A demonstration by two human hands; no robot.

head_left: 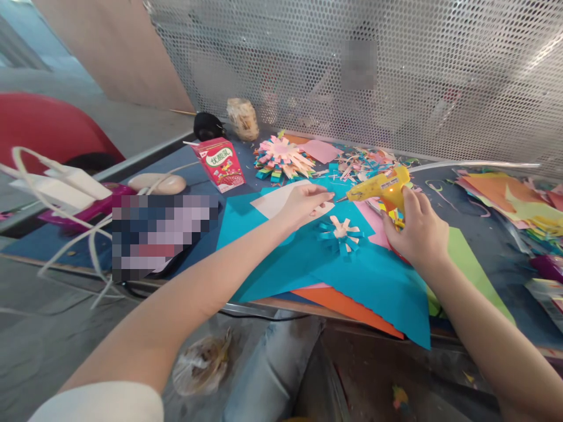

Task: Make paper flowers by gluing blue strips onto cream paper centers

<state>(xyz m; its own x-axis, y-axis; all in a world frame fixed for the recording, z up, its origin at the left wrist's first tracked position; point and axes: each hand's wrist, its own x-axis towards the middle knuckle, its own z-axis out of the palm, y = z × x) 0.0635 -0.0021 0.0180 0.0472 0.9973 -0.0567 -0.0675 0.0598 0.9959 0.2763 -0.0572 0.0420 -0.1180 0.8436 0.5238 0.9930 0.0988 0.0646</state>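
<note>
My right hand (424,231) is wrapped round a yellow hot glue gun (379,189), whose small orange light glows and whose nozzle points left. Just left of the nozzle tip, the fingers of my left hand (308,202) are pinched together; what they hold, if anything, is too small to make out. Below the nozzle, a small fringed paper flower (341,232) in pale pink and blue lies on blue paper sheets (281,266). Part of a pale pink paper piece (275,202) shows under my left wrist. A pair of scissors (376,206) is partly hidden by my right hand.
A layered paper flower (284,155) and paper scraps (365,161) lie along the metal mesh panel (285,64). A red drink carton (220,165), a phone (165,237) and white cables (92,234) are at left. Green paper (468,269) and coloured sheets (492,190) lie at right.
</note>
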